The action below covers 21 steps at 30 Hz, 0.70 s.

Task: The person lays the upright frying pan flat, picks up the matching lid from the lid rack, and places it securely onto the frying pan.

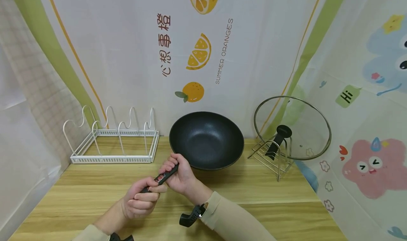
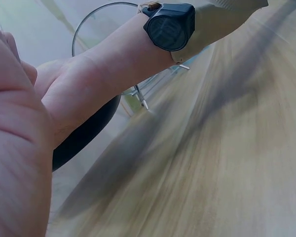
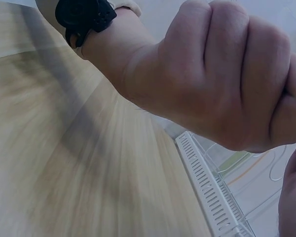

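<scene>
Both my hands grip the long black handle (image 1: 162, 178) of the round black non-stick wok (image 1: 206, 140): my right hand (image 1: 178, 174) curls round it nearer the bowl, my left hand (image 1: 140, 201) round its end. That wok sits on the pale wooden table (image 1: 270, 202), between the white wire rack (image 1: 114, 136) and the round glass lid (image 1: 292, 128) propped upright in its metal stand (image 1: 273, 158).

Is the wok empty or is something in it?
Empty: the wok shows only its bare black inside, while both hands grip its handle.
</scene>
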Motion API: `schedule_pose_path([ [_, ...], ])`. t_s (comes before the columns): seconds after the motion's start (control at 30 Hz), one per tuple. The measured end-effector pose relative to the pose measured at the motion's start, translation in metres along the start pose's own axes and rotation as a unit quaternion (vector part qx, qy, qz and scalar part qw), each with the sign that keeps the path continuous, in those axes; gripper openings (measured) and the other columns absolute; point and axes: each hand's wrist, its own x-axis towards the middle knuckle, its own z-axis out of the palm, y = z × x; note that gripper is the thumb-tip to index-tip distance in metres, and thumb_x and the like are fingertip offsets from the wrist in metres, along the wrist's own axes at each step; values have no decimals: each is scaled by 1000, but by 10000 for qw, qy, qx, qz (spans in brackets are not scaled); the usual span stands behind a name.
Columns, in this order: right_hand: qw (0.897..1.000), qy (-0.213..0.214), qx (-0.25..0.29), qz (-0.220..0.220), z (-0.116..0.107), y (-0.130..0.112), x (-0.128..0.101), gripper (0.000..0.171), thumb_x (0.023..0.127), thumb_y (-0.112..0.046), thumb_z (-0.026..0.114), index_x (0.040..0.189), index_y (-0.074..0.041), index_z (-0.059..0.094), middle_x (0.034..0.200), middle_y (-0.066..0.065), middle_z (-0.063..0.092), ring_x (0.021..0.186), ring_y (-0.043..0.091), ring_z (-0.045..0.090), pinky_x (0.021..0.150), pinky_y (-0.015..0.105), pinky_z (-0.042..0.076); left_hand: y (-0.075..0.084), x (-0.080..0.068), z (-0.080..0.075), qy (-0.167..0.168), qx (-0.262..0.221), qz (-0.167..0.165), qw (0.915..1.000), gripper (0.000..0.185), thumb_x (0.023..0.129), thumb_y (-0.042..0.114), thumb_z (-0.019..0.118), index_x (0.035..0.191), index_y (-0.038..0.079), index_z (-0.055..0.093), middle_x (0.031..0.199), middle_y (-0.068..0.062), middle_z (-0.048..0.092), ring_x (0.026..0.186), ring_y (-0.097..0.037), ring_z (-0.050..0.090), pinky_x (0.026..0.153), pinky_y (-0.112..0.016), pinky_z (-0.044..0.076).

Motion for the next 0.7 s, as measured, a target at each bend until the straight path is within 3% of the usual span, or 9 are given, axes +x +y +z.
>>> schedule_pose_path([
  [0.33,10000,-46,38,55,-9,2,1,51,116,-26,37,66,-22,38,63,-12,44,57,2,49,69,14,39,-3,-6,-9,27,-200,-81,9998,25,117,28,33,93,20,33,60,8,36,34,-2,35,29,-18,24],
  [0.7,9999,78,119,91,-14,3,2,51,117,-26,32,67,-22,35,63,-13,43,56,2,48,68,13,38,-8,-10,-15,137,-232,69,9996,25,116,27,32,92,20,33,60,9,36,36,-2,35,29,-18,23],
])
